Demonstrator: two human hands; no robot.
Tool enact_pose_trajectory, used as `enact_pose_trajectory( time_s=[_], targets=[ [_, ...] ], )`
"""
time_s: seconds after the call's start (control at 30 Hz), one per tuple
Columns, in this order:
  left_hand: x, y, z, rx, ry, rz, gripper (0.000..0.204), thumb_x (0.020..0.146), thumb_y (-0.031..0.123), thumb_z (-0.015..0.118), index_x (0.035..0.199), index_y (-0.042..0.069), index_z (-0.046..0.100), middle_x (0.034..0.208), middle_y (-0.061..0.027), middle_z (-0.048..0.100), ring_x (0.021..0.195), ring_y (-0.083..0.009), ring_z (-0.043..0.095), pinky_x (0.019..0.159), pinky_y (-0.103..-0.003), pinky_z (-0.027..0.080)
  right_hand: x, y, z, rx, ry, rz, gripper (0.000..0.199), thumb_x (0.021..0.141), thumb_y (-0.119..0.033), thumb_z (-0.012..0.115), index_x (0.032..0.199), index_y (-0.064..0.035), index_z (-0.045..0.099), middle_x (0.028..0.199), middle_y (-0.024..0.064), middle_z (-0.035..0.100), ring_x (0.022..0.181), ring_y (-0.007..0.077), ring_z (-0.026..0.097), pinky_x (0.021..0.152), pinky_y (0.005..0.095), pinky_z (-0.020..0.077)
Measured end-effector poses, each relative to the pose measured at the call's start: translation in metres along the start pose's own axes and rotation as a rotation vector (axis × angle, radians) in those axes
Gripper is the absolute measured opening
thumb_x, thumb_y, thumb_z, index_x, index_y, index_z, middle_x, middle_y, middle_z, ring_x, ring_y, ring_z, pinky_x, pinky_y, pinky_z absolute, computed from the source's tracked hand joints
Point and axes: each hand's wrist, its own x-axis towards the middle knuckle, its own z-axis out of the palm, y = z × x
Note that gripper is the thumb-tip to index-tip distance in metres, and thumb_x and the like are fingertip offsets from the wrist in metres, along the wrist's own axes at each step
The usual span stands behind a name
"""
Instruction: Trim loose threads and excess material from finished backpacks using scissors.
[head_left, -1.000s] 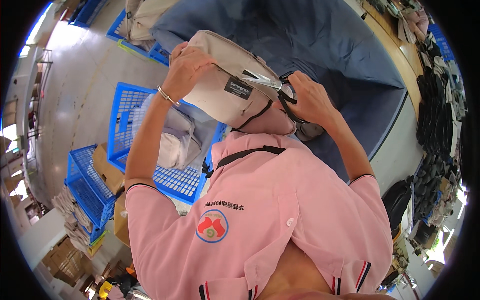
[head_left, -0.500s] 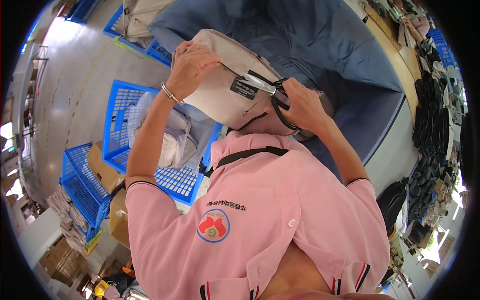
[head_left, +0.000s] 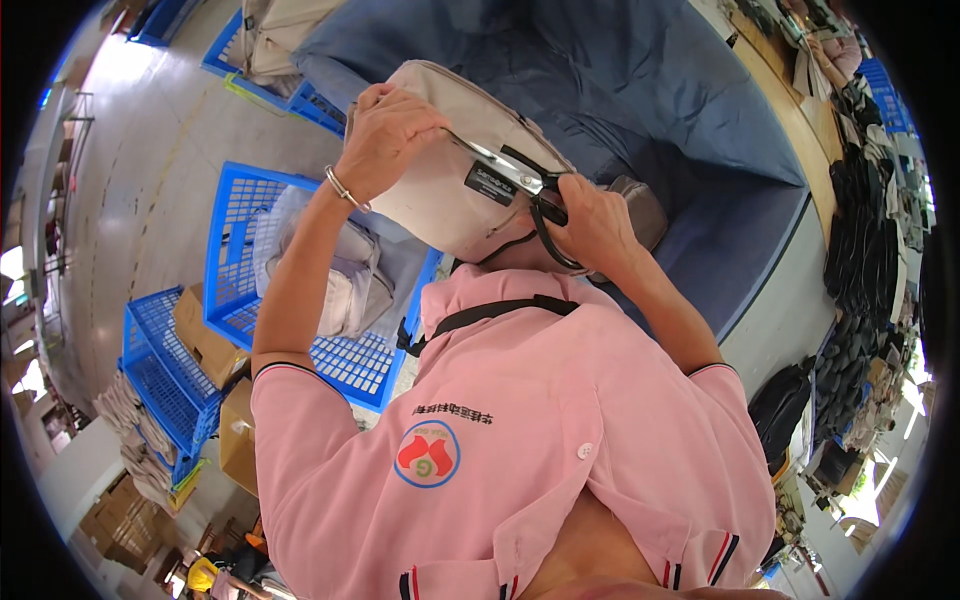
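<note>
A beige bag (head_left: 420, 195) with a small black label (head_left: 489, 184) is held up in front of my chest. At its upper left part, my left hand (head_left: 388, 140) is closed on the bag, thumb and forefinger pinched by a thin dark line; the fingertips are partly hidden. My right hand (head_left: 598, 222) grips the black handles of a pair of scissors (head_left: 530, 184). The scissor blades lie nearly together across the bag just above the label, with their tips close to my left fingertips. A bracelet (head_left: 346, 189) circles my left wrist.
A large dark blue fabric-lined bin (head_left: 735, 240) spreads behind and right of the bag. At left, a blue plastic crate (head_left: 226, 255) holds wrapped bags, with stacked blue crates (head_left: 165, 350) and cardboard boxes (head_left: 240, 440) beyond. Dark items (head_left: 860, 235) are piled at far right.
The scissors have moved left and up toward my left fingers, and their blades have drawn together. My left hand and the bag have barely moved.
</note>
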Motion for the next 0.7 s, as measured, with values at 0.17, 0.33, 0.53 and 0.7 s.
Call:
enact_pose_trajectory(
  time_s=[0.17, 0.33, 0.53, 0.7],
  targets=[
    [0.004, -0.007, 0.006, -0.029, -0.016, 0.005, 0.008, 0.088, 0.011, 0.065, 0.095, 0.011, 0.069, 0.09, -0.0025, 0.067, 0.097, -0.0201, 0.06, 0.105, -0.038, 0.031, -0.003, 0.002, 0.005, -0.031, 0.004, 0.037, 0.036, 0.082, -0.036, 0.071, 0.085, -0.0039, 0.055, 0.078, 0.0153, 0.065, 0.067, 0.0371, 0.066, 0.055, 0.0467, 0.0515],
    [0.007, -0.011, 0.006, -0.035, -0.052, 0.03, 0.009, 0.087, 0.011, 0.066, 0.095, 0.01, 0.07, 0.09, -0.0033, 0.067, 0.096, -0.021, 0.06, 0.101, -0.037, 0.033, -0.007, 0.001, 0.008, -0.018, -0.01, 0.078, 0.033, 0.083, -0.033, 0.071, 0.086, -0.0046, 0.055, 0.078, 0.0143, 0.065, 0.068, 0.0367, 0.066, 0.056, 0.0465, 0.0519],
    [0.012, -0.01, 0.004, -0.043, -0.07, 0.046, 0.008, 0.086, 0.01, 0.066, 0.093, 0.01, 0.07, 0.09, -0.0022, 0.067, 0.096, -0.02, 0.06, 0.098, -0.036, 0.034, 0.002, -0.004, -0.003, -0.026, -0.021, 0.081, 0.036, 0.083, -0.034, 0.071, 0.088, -0.0027, 0.054, 0.083, 0.0161, 0.064, 0.069, 0.0376, 0.066, 0.058, 0.0465, 0.0523],
    [0.012, -0.013, 0.008, -0.045, -0.062, 0.03, 0.008, 0.086, 0.012, 0.067, 0.092, 0.011, 0.071, 0.09, -0.0004, 0.068, 0.097, -0.019, 0.06, 0.098, -0.036, 0.034, 0.009, -0.007, -0.002, -0.021, -0.054, 0.094, 0.037, 0.082, -0.034, 0.071, 0.087, -0.0019, 0.054, 0.084, 0.017, 0.063, 0.07, 0.0385, 0.066, 0.059, 0.047, 0.0521]
  ],
)
